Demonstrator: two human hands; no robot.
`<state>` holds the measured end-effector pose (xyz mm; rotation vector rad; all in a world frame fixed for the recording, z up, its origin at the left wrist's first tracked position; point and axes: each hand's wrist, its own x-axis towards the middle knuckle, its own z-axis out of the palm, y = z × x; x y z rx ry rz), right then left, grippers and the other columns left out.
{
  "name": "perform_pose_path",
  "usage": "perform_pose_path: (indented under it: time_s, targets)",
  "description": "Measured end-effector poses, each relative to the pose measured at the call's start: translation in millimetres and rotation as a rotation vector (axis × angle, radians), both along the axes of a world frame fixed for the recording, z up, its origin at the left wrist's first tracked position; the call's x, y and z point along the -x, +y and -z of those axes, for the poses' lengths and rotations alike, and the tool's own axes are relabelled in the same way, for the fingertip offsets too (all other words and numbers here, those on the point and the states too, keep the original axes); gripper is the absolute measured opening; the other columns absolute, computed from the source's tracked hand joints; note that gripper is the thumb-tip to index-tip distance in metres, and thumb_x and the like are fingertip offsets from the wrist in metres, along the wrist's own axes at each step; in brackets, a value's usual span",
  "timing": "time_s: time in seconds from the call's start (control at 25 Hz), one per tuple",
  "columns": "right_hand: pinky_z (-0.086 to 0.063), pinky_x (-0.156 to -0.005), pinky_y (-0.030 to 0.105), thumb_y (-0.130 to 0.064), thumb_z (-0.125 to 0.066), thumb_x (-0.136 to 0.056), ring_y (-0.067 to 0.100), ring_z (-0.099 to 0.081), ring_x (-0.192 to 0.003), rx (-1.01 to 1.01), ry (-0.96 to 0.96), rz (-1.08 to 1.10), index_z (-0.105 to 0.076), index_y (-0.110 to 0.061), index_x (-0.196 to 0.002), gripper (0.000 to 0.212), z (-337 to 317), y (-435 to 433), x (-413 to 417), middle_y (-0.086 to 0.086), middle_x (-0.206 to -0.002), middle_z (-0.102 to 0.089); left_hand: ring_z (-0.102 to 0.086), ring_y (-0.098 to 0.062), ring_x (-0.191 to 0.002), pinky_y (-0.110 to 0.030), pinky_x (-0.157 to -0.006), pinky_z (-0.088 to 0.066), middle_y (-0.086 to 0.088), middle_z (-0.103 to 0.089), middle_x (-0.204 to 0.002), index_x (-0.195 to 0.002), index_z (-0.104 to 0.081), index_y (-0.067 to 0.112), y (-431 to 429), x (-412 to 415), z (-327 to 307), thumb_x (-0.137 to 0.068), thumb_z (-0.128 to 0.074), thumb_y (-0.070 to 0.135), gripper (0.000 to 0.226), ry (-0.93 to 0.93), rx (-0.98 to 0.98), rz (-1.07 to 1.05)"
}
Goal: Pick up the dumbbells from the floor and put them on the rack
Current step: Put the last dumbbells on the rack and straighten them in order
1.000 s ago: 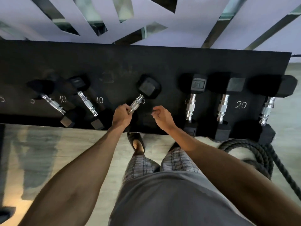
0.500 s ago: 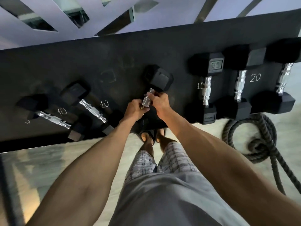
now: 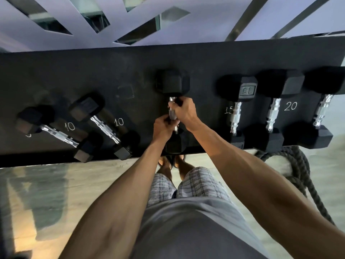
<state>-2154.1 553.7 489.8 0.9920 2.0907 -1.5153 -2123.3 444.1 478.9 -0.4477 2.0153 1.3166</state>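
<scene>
A black hex dumbbell [image 3: 172,82] with a chrome handle lies on the flat black rack [image 3: 130,71], near its middle, pointing straight away from me. My left hand [image 3: 164,126] is closed around the near part of its handle. My right hand [image 3: 184,113] grips the handle just beyond, close to the far head. The near head sits at the rack's front edge, partly hidden under my hands.
Two 10-marked dumbbells [image 3: 103,126] [image 3: 52,132] lie angled on the rack's left. A 15 dumbbell [image 3: 236,109] and two larger ones [image 3: 272,113] [image 3: 321,111] lie on the right. A coiled thick rope [image 3: 298,171] sits on the floor at right. My feet stand below the rack's edge.
My right hand came over and took hold of the handle beside my left. The dumbbell has swung from a slant to straight, in line with the ones on the right.
</scene>
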Motion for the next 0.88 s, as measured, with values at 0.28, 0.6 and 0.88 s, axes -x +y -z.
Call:
perform_pose_path:
  time_s: [0.28, 0.6, 0.88]
  targets:
    - [-0.051, -0.067, 0.023, -0.028, -0.067, -0.087, 0.019, -0.069, -0.084, -0.034, 0.024, -0.135, -0.07, -0.004, -0.092, 0.025, 11, 3, -16, 0.005, -0.089, -0.073, -0.058, -0.008, -0.07, -0.004, -0.051, -0.04, -0.003, -0.066, -0.086, -0.103, -0.069, 0.002, 2, -11, 7, -0.085, -0.073, 0.013, 0.022, -0.019, 0.081, 0.023]
    - [-0.044, -0.069, 0.026, -0.03, -0.063, -0.091, 0.023, -0.062, -0.09, -0.11, -0.007, -0.152, -0.058, -0.001, -0.11, 0.035, 0, -2, -29, 0.011, -0.102, -0.067, -0.067, -0.022, -0.098, -0.028, -0.08, -0.048, -0.011, -0.073, -0.105, -0.112, -0.067, 0.005, -7, -14, 0, -0.087, -0.071, 0.017, 0.029, -0.038, 0.19, 0.18]
    - [-0.05, -0.061, 0.033, -0.033, -0.049, -0.096, 0.022, -0.066, -0.077, -0.216, 0.044, -0.066, -0.054, -0.012, -0.095, 0.021, -25, -34, -57, -0.001, -0.083, -0.065, -0.061, -0.01, -0.042, -0.026, -0.042, -0.053, -0.013, -0.066, -0.072, -0.103, -0.062, 0.0, -116, 16, -13, -0.097, -0.052, 0.011, 0.016, -0.03, 0.208, -0.286]
